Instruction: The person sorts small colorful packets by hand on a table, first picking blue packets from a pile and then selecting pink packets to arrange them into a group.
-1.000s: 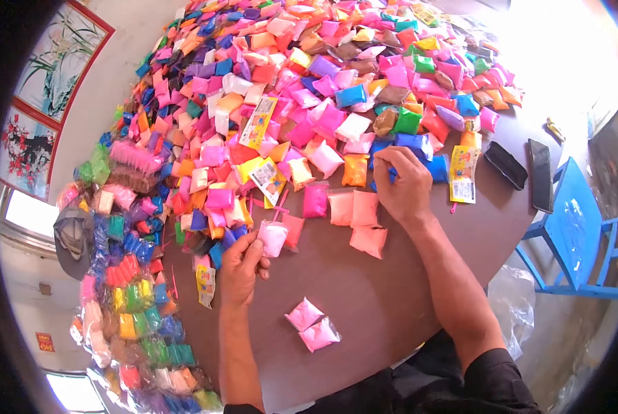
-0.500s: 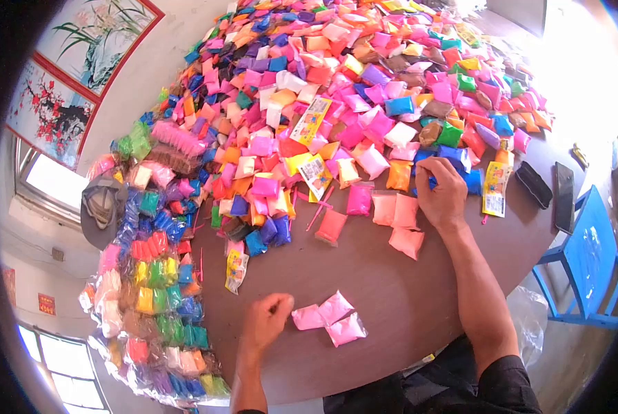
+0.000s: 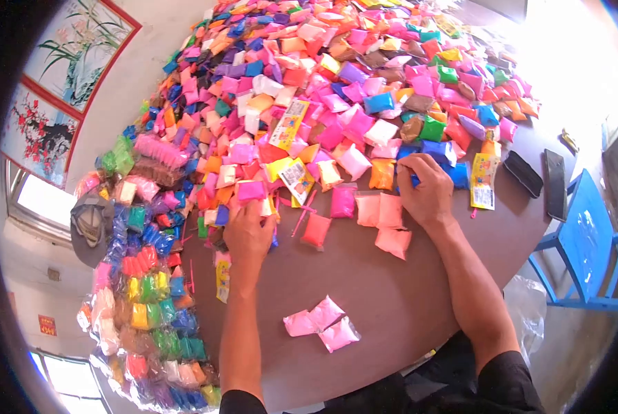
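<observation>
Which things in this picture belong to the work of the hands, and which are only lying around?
Probably part of the work:
heap of coloured packets, with the left hand at its edge
three light pink packets, set apart
salmon packets near the right hand

Apparently just lying about:
black tray
dark flat object, perhaps a phone
grey cap

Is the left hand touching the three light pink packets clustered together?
No, the left hand is at the edge of the multicoloured packet pile, with bare tabletop between it and the three light pink packets.
</observation>
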### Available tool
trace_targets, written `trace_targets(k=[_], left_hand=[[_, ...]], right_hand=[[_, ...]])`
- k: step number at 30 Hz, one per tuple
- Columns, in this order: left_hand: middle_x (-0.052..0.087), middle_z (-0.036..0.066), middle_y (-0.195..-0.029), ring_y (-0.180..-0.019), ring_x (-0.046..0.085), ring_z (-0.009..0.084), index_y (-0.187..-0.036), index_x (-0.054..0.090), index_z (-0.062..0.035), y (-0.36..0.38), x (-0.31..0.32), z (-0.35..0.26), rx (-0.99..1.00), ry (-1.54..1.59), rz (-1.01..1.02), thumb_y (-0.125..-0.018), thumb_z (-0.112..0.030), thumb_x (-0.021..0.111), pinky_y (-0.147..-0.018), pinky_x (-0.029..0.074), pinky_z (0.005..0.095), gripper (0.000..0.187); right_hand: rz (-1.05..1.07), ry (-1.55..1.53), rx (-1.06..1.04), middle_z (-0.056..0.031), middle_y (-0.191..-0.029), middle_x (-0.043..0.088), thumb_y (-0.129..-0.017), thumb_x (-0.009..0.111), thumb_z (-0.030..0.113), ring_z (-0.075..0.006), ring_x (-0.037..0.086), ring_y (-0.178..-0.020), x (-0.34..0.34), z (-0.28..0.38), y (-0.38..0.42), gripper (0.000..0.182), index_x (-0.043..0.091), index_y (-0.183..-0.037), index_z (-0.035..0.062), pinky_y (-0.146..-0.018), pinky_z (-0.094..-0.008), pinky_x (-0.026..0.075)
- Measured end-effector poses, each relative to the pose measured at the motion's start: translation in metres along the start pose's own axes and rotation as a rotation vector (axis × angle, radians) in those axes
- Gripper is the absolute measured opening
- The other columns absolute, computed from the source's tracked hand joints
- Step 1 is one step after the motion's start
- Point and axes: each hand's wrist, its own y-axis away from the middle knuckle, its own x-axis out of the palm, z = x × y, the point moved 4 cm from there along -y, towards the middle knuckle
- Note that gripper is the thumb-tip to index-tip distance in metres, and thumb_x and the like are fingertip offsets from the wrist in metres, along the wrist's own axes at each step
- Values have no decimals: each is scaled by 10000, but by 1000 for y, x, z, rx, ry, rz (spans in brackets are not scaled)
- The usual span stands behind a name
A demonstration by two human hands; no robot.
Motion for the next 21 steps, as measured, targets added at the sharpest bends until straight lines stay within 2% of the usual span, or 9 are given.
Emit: trace_targets(k=[4, 5, 8, 9, 12, 15, 18, 19, 21], left_hand=[[721, 180, -1006, -966, 688, 394, -1180, 753, -119, 11, -13, -12, -41, 219, 4, -833, -271, 853, -832, 574, 493, 392], [755, 118, -1037, -962, 724, 288, -1214, 755, -93, 17, -24, -15, -43, 227, 20, -902, -225, 815, -821, 585, 419, 344], [771, 57, -1117, -992, 729, 163, -1251, 741, -58, 39, -56, -32, -289, 831, 329, -974, -194, 782, -852, 578, 335, 312], [760, 31, -1185, -1013, 702, 104, -1306, 710, -22, 61, -43, -22, -279, 957, 439, -1014, -191, 760, -887, 576, 298, 340], [776, 73, -1148, -999, 730, 160, -1358, 686, -31, 68, -47, -65, -281, 1136, 448, -975, -194, 787, -891, 581, 306, 429], [763, 102, -1213, -1081, 731, 197, -1377, 674, -34, 40, -51, -115, -222, 998, 508, -962, -245, 818, -899, 597, 335, 487], [756, 100, -1177, -1160, 704, 221, -1342, 680, -24, 30, -54, -142, -80, 928, 401, -949, -254, 845, -949, 599, 360, 484], [739, 137, -1219, -1204, 679, 296, -1329, 689, -42, 22, -53, -124, -17, 671, 256, -905, -265, 869, -972, 579, 418, 510], [724, 160, -1255, -1187, 672, 339, -1321, 695, -52, 11, -29, -73, -13, 422, 72, -887, -266, 865, -991, 554, 452, 513]], right_hand=[[-13, 8, -22, -111, -970, 753, -926, 741, 87, -325, 757, -880, 0, -3, 0, 62, 754, -986, 74, -761, -415, 600], [-11, 12, -26, -112, -971, 754, -926, 740, 87, -325, 758, -882, 1, -3, 0, 63, 753, -986, 75, -760, -415, 600], [11, 21, 0, -115, -979, 757, -928, 737, 96, -328, 760, -890, 3, -3, 3, 69, 757, -992, 80, -757, -414, 598], [10, 17, 15, -115, -980, 757, -929, 737, 99, -328, 760, -890, 4, -4, 2, 69, 759, -992, 80, -756, -414, 598], [7, 20, 57, -110, -983, 757, -937, 736, 119, -325, 760, -892, 0, -3, 0, 67, 761, -989, 85, -761, -416, 598], [-9, 10, 68, -104, -988, 756, -933, 735, 115, -323, 757, -894, 3, -5, 1, 69, 763, -993, 93, -771, -417, 599], [-11, 9, 8, -104, -982, 754, -929, 737, 112, -329, 754, -892, 0, -1, -1, 72, 763, -993, 90, -770, -421, 599], [3, 14, 24, -106, -976, 752, -930, 738, 112, -335, 751, -892, 1, -2, 0, 65, 757, -987, 88, -768, -424, 597], [-2, 26, 11, -108, -975, 750, -932, 736, 109, -336, 751, -891, 3, -2, 0, 61, 754, -985, 86, -766, -425, 595]])
